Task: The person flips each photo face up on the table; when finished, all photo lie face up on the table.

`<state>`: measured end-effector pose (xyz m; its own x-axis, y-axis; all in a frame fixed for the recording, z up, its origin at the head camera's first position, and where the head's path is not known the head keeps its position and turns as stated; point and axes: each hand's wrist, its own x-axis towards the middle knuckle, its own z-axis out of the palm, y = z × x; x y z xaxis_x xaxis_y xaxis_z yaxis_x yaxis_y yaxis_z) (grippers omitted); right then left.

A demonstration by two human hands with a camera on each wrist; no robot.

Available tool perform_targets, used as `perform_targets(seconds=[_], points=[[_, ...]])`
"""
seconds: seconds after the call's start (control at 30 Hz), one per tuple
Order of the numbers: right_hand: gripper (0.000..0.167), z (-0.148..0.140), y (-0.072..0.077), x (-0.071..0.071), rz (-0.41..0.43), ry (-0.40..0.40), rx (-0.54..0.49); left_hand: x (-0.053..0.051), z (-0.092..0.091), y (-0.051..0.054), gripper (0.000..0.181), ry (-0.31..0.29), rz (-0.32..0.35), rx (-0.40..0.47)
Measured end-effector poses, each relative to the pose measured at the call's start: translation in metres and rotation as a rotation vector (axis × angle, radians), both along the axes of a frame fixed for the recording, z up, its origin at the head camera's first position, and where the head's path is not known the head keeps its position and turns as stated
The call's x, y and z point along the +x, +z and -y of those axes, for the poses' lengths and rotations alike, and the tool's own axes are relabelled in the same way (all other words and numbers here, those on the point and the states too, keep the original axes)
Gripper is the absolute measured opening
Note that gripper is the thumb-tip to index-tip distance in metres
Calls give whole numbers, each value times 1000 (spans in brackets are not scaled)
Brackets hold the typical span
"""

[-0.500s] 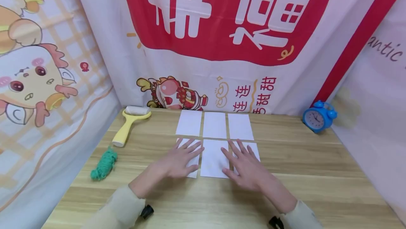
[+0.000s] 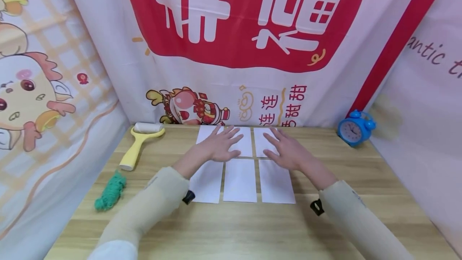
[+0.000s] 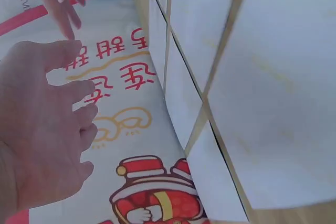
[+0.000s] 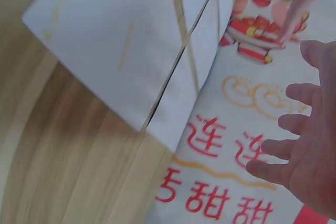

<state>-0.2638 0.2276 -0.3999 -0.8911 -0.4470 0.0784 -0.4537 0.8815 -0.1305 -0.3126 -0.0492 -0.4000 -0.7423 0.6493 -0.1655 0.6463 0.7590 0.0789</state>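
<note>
Several white paper sheets lie in two rows of three on the wooden table, among them the front middle sheet (image 2: 240, 180) and the front right sheet (image 2: 276, 181). Over the back left and back middle sheets is my left hand (image 2: 221, 144), fingers spread. My right hand (image 2: 290, 150), also spread, is over the back right sheet (image 2: 260, 143). Both wrist views show the hands, left (image 3: 44, 124) and right (image 4: 315, 140), raised off the sheets with nothing held.
At the table's left are a yellow-handled roller (image 2: 132, 150) and a bundle of green cord (image 2: 111, 192). A blue alarm clock (image 2: 354, 128) stands at the back right. A printed curtain (image 2: 231, 91) hangs behind the table.
Both hands have moved forward from the front row to the back row of sheets, uncovering the front sheets. The head view has shifted slightly.
</note>
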Motion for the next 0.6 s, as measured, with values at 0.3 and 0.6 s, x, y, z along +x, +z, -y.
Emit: perform_targets(seconds=[0.3, 0.6], points=[[69, -25, -29, -58, 159, -160, -149, -40, -57, -36, 68, 110, 182, 54], [77, -33, -62, -77, 261, -286, -183, -52, -89, -57, 70, 123, 171, 82]])
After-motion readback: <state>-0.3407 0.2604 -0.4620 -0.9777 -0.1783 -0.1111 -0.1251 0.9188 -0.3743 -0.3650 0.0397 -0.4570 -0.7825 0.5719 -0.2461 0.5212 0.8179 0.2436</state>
